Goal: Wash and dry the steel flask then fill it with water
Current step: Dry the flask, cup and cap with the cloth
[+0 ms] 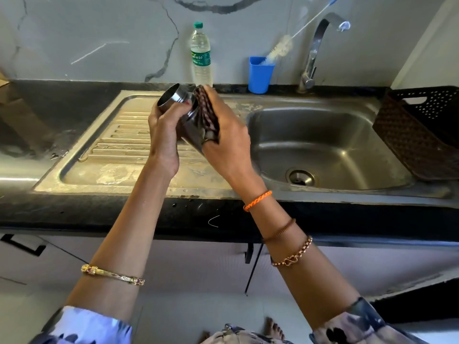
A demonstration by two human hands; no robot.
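Head view: steel flask (185, 112) held tilted above the sink (330, 145) drainboard, left hand (165, 135) wrapped round its neck end, right hand (227, 135) pressing a brown cloth (207, 108) around the body. Looks rigid, light if empty, polished and likely slick when wet; grip the narrower neck or grip through cloth, not the bare body

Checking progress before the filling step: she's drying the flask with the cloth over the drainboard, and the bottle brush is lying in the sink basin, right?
Not quite. The bottle brush is not in the sink basin; it stands in the blue cup on the counter by the tap, as the head view shows. The rest holds: the right hand presses the cloth against the flask over the drainboard.
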